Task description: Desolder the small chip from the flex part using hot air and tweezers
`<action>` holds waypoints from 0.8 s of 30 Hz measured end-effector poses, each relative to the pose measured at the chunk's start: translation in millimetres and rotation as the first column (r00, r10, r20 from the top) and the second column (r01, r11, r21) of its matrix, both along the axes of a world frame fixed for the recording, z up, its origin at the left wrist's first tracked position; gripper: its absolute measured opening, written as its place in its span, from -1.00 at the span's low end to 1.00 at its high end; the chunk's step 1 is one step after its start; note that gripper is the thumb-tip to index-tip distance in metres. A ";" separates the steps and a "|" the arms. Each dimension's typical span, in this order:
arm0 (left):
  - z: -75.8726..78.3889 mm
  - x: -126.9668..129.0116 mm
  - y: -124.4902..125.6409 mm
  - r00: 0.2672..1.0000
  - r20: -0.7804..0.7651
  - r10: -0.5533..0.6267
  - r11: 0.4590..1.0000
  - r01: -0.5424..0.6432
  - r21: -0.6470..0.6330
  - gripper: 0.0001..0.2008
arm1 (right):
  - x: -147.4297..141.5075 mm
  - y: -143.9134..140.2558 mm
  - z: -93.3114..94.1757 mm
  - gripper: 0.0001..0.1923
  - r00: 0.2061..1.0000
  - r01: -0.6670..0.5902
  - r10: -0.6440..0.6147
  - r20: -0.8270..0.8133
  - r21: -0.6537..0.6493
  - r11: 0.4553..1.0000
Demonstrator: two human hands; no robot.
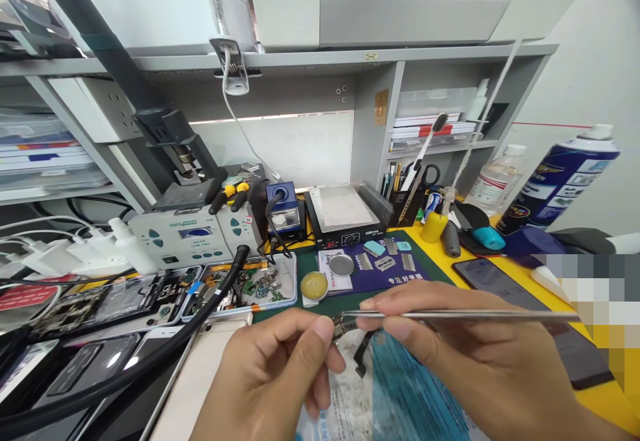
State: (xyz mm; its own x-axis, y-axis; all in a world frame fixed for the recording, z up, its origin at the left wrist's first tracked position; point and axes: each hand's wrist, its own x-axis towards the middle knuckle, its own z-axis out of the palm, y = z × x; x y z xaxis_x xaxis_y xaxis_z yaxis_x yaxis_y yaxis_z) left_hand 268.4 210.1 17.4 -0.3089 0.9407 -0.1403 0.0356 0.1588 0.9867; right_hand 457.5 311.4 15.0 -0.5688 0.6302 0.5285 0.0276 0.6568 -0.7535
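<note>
Grey shelf (320, 59) across the back, yellow tabletop (590, 397) below it, green mat (473, 269) on that, blue-white sheet (410, 394) under the work. Right hand (475, 351) and left hand (275, 367) meet over the sheet. Right fingers close on a slim metal tool (460, 315), likely tweezers: near level, tip to the left. Black flex (369, 351) sits just below the tool; can't tell if it's joined to the part. Smallest is the part (341, 327), pinched narrow in the left fingers, right at the tool's tip; can't tell if metal touches it. My take: brace both hands on the tabletop, pinch the part by its edges, go light with the tip, and don't kink the flex.
</note>
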 end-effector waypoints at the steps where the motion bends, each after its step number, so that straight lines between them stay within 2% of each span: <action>1: -1.2 -2.0 0.9 0.998 0.048 -0.035 0.999 0.036 -0.019 -0.50 | -0.3 -0.5 -0.7 -0.72 1.000 0.004 -0.004 0.000 0.062 0.998; 4: -3.8 -6.9 2.6 0.978 0.184 -0.099 0.992 0.112 -0.062 -0.48 | -3.2 -1.5 -0.7 -0.72 0.999 0.030 -0.027 -0.020 0.205 0.978; 7: -3.7 -8.2 2.2 0.972 0.216 -0.093 0.991 0.112 -0.079 -0.49 | -6.2 -2.7 1.0 -0.76 0.998 0.045 -0.035 -0.043 0.268 0.962; 11: -0.9 -6.0 0.5 0.985 0.167 -0.049 0.994 0.064 -0.087 -0.50 | -5.2 -2.7 0.2 -0.76 0.999 0.015 -0.004 -0.043 0.241 0.971; 17: -0.7 -3.7 1.9 0.989 0.147 -0.007 0.998 0.016 -0.065 -0.51 | -1.4 -0.1 -3.6 -0.63 1.000 -0.023 0.024 -0.004 0.205 0.979; 24: -4.5 -1.7 2.6 0.988 0.152 0.030 0.999 -0.024 -0.041 -0.53 | -2.9 0.3 -2.4 -0.70 0.999 -0.035 0.032 0.019 0.187 0.982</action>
